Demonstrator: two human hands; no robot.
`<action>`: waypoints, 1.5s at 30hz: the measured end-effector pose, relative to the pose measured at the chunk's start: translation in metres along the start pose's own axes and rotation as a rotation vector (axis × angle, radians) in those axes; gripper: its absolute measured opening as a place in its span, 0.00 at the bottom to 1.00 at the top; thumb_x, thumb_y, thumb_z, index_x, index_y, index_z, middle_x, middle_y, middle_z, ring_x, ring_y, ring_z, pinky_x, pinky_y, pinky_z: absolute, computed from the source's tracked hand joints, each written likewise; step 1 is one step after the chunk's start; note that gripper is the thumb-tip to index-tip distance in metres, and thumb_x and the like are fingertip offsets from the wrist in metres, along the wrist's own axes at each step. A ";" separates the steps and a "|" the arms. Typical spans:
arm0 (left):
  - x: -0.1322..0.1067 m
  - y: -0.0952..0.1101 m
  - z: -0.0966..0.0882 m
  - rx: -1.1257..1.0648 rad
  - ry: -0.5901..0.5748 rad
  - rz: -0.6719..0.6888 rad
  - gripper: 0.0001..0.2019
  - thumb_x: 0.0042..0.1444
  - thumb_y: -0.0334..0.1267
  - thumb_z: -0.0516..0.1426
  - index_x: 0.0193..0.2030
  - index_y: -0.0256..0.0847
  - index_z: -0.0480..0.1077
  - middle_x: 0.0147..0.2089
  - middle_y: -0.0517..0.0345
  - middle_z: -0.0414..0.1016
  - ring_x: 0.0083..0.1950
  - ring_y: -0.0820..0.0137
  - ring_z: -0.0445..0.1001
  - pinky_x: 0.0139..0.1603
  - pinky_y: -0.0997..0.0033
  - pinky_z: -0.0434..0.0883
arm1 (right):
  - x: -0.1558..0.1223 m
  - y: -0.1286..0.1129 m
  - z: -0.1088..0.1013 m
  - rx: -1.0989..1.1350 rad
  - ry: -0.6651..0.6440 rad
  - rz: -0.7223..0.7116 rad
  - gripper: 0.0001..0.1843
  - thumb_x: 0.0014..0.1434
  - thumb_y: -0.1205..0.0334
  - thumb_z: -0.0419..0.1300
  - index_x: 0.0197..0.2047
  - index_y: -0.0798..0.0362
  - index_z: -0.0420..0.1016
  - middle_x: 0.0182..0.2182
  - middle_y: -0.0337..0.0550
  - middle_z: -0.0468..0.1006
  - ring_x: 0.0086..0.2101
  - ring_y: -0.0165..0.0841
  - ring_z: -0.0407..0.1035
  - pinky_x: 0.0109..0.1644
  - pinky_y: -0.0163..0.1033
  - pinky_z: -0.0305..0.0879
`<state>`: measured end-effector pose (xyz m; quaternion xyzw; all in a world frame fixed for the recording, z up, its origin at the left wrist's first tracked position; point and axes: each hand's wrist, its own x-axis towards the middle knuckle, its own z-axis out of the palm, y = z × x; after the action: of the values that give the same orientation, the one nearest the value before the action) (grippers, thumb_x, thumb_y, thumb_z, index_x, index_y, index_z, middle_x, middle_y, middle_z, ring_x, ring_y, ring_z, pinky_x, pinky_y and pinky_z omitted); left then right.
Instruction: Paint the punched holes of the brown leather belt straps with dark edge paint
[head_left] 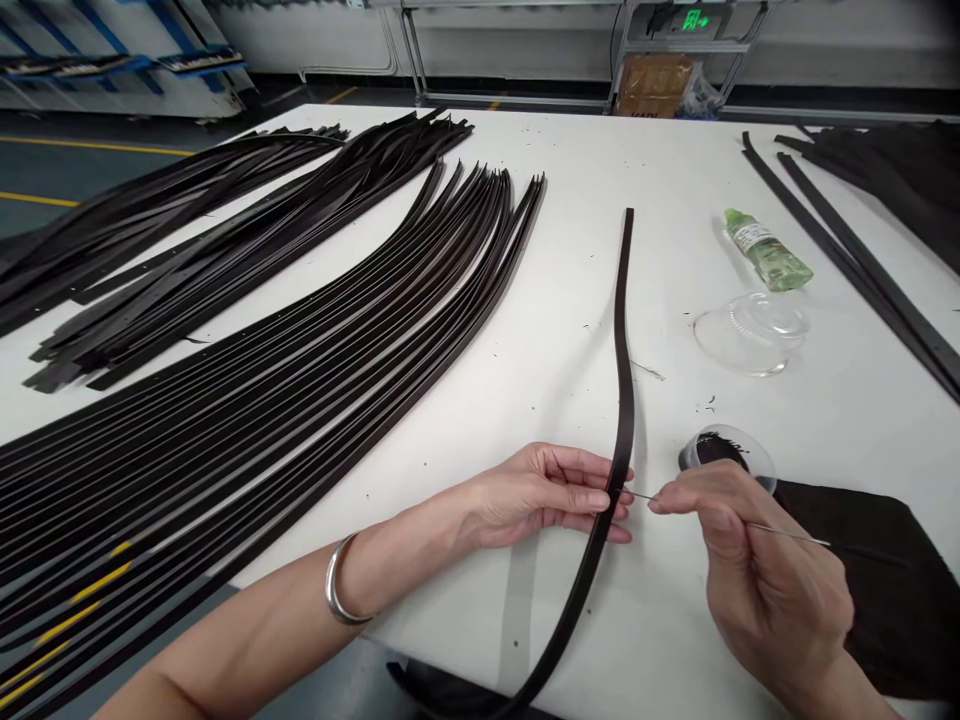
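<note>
A long dark leather strap [623, 330] lies on edge across the white table [540, 330], curving toward me and off the near edge. My left hand [544, 495] pinches the strap between thumb and fingers; a silver bangle circles its wrist. My right hand [757, 560] is closed on a thin metal needle-like tool [787, 532], whose tip touches the strap's edge beside my left fingers. A small round cup of black liquid [724, 450] sits just behind my right hand.
Several fanned rows of similar dark straps [300, 370] cover the table's left half. A clear plastic lid [752, 332] and a green bottle [766, 250] lie at right. More straps [862, 260] run along the far right. A black cloth [885, 590] lies near right.
</note>
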<state>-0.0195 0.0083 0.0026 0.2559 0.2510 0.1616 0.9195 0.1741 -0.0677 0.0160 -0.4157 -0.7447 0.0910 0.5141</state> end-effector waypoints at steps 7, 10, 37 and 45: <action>0.001 -0.001 0.000 0.004 0.000 0.010 0.13 0.49 0.30 0.68 0.44 0.36 0.78 0.42 0.51 0.80 0.46 0.64 0.78 0.56 0.51 0.73 | 0.000 0.005 0.001 0.003 -0.039 -0.048 0.17 0.57 0.85 0.52 0.42 0.57 0.71 0.34 0.46 0.77 0.37 0.35 0.71 0.37 0.45 0.70; 0.001 -0.001 0.001 0.009 0.016 0.013 0.14 0.48 0.30 0.68 0.43 0.36 0.78 0.41 0.50 0.80 0.46 0.63 0.78 0.55 0.51 0.74 | 0.000 0.004 0.000 -0.007 -0.032 -0.032 0.16 0.57 0.85 0.53 0.40 0.55 0.71 0.33 0.44 0.78 0.36 0.34 0.71 0.37 0.44 0.69; 0.000 0.000 0.001 0.009 0.012 0.055 0.14 0.52 0.29 0.66 0.46 0.34 0.77 0.42 0.49 0.78 0.44 0.66 0.77 0.53 0.51 0.76 | -0.002 -0.007 -0.005 -0.015 0.282 0.282 0.13 0.67 0.72 0.49 0.41 0.55 0.75 0.37 0.47 0.80 0.32 0.34 0.77 0.36 0.43 0.76; -0.007 0.003 0.009 0.017 -0.014 0.095 0.15 0.53 0.29 0.65 0.49 0.35 0.77 0.44 0.50 0.77 0.44 0.69 0.77 0.51 0.59 0.77 | 0.050 0.007 -0.001 0.180 -0.084 0.670 0.12 0.60 0.55 0.64 0.42 0.53 0.70 0.38 0.44 0.79 0.39 0.35 0.77 0.39 0.37 0.74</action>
<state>-0.0212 0.0040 0.0135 0.2763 0.2332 0.2014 0.9103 0.1723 -0.0274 0.0469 -0.5860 -0.5764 0.3368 0.4593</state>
